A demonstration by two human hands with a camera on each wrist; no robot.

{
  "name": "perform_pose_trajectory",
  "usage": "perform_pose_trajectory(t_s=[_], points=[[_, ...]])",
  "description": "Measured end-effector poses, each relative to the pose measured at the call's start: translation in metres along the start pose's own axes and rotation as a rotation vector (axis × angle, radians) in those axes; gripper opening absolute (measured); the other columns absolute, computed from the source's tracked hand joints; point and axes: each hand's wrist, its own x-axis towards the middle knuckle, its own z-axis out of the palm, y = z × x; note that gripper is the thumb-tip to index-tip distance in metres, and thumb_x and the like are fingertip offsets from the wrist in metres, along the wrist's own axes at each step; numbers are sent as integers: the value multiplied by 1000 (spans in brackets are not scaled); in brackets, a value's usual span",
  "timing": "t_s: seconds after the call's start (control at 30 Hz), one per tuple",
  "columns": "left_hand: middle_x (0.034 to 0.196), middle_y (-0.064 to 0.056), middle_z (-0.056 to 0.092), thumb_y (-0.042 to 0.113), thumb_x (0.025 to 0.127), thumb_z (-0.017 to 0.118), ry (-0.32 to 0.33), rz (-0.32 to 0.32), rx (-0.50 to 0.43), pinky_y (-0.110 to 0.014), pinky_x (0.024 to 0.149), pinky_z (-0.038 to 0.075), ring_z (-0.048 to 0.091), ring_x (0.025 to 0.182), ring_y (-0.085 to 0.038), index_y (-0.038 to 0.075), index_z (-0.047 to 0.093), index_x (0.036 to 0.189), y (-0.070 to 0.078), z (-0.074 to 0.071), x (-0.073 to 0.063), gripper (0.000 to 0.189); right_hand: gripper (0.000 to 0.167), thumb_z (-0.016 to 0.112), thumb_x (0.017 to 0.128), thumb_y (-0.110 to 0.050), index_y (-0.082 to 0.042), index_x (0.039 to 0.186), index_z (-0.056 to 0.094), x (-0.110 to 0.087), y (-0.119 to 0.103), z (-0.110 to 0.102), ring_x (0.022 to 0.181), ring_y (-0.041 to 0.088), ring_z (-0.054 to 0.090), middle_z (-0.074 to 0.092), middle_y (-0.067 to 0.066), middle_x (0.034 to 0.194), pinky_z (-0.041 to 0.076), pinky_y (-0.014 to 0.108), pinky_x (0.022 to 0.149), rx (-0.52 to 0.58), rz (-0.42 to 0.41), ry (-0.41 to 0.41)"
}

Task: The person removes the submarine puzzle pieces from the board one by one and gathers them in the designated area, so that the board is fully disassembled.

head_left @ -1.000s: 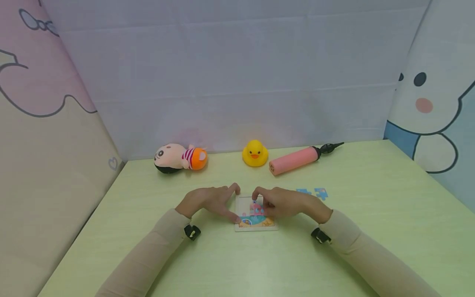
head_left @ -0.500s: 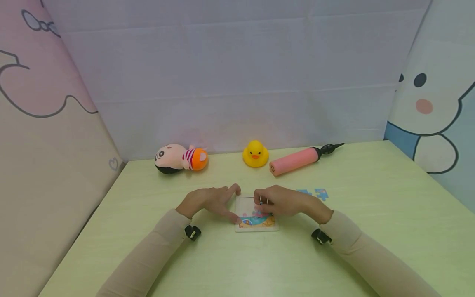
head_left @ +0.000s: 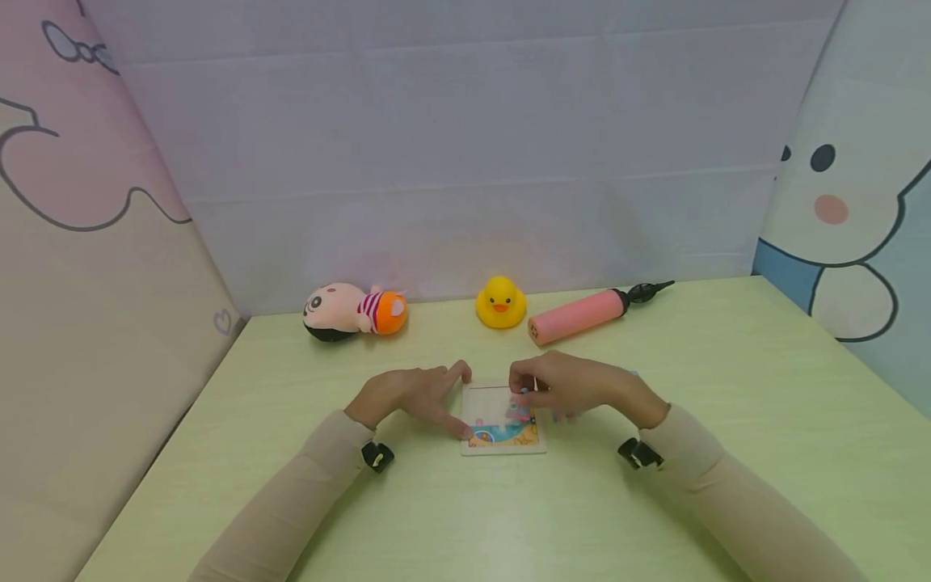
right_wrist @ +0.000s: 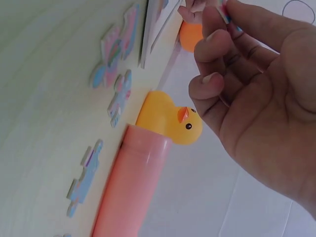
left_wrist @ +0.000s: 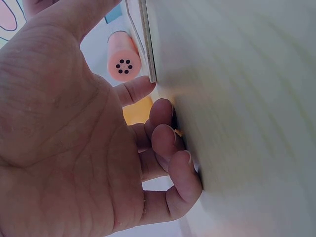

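Note:
A square jigsaw tray (head_left: 503,452) lies on the table, its near strip filled with a printed beach scene and its far part bare. My left hand (head_left: 420,396) rests along its left side, thumb pressing the near left corner. In the left wrist view the index finger (left_wrist: 136,91) touches the tray's corner, while the other fingers hang loosely bent. Thumb and index finger of my right hand (head_left: 570,383) pinch a pink and blue puzzle piece (head_left: 518,409), tilted over the tray's right half. Only an edge of that puzzle piece (right_wrist: 224,12) shows in the right wrist view.
Loose puzzle pieces (right_wrist: 112,52) lie right of the tray, with a blue piece (right_wrist: 85,177) farther off, mostly hidden by my right arm in the head view. Along the back are a plush doll (head_left: 355,310), a yellow rubber duck (head_left: 500,303) and a pink hand pump (head_left: 578,316).
My right hand has moved a little right and away with the pinched piece, uncovering pink pieces beside the tray and covering most of the blue ones. The left hand has stayed put.

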Motion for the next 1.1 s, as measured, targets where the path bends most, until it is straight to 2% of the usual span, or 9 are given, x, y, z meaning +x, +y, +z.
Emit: perform_pose_trajectory(t_s=[0.2,0.73,0.93,1.1], points=[[111,-3,53,64,78,75,-5,-2,-8,-41,88,44,56,98,-22,27,31,136,-1,0,1,81,6,66,98,-18,-16,98,61,-6,1,-10,71,9,52,56,-8,80,45,26,67,-50,-4,7],[110,-3,52,63,80,75,-4,11,-8,-40,86,43,55,97,-22,27,31,137,0,1,0,80,8,72,94,-16,-16,95,65,-21,8,-28,72,8,54,58,-9,79,47,26,66,-48,-68,6],[107,-3,52,61,80,75,6,28,-10,-39,85,43,55,96,-22,25,32,136,1,0,-3,79,8,74,92,-16,-16,94,66,-27,10,-33,67,11,55,62,-4,76,46,26,62,-8,-20,1],[106,-3,52,61,81,75,16,46,-10,-39,86,43,55,95,-22,23,33,136,1,0,-4,79,8,74,92,-18,-15,94,68,-29,13,-36,62,23,57,64,4,75,46,26,59,15,20,-14]])
